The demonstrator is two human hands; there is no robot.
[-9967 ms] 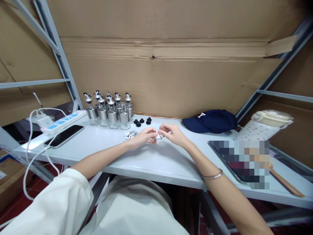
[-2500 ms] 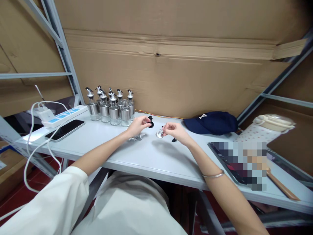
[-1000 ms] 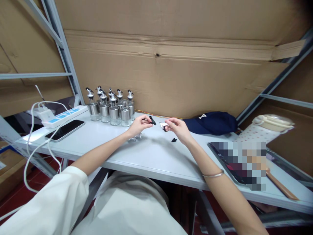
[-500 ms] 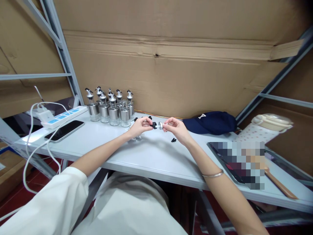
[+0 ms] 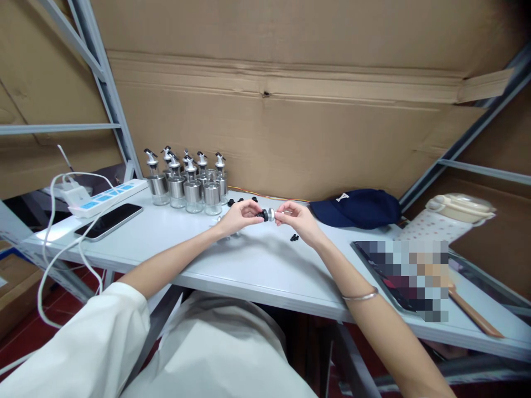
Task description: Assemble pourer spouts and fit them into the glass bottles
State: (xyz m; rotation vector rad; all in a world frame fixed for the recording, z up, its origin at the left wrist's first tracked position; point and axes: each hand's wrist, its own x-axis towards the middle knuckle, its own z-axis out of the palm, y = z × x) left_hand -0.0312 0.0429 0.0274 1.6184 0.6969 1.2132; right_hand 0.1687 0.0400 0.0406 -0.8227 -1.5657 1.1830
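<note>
Above the middle of the table, my left hand (image 5: 239, 216) pinches a black ribbed stopper (image 5: 264, 215). My right hand (image 5: 298, 220) is closed on a silver pourer spout (image 5: 271, 214), its metal collar facing left. The stopper and the collar meet end to end; I cannot tell how far one sits inside the other. Small black parts (image 5: 294, 237) lie on the table below my right hand. More black stoppers (image 5: 254, 199) lie behind my left hand, and some silver pieces (image 5: 235, 234) are partly hidden beneath it.
Several glass bottles with steel bands (image 5: 193, 197) stand at the back left, most topped with pourers. A power strip (image 5: 112, 197) and a phone (image 5: 110, 221) lie left of them. A navy cap (image 5: 359, 208), a dotted tumbler (image 5: 440, 218) and a blurred-out tablet (image 5: 375, 273) occupy the right side.
The black stopper and the silver spout, apart by a small gap before, have come together. My left hand has moved slightly to the right.
</note>
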